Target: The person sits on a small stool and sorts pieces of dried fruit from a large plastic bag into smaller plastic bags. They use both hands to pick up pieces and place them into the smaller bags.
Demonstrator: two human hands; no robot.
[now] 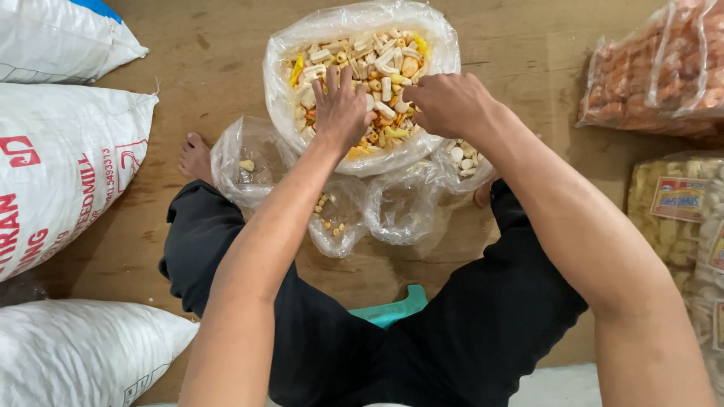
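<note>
A large clear plastic bag (302, 45) stands open on the wooden floor, filled with mixed white, yellow and orange snack pieces (385, 64). My left hand (341, 105) lies flat on the pieces, fingers spread and palm down. My right hand (449, 102) is curled over the right side of the pile, fingers pinched among the pieces; what it holds is hidden. Several small clear bags (400, 207) lie in front of the big bag, one at the left holding a few pieces (247, 164), one at the right with white pieces (464, 158).
White woven sacks (68, 166) line the left side. Packs of orange snacks (656, 71) and pale crackers (679, 218) lie at the right. My bare foot (196, 157) and black-trousered legs (339, 347) frame a teal stool (396, 307).
</note>
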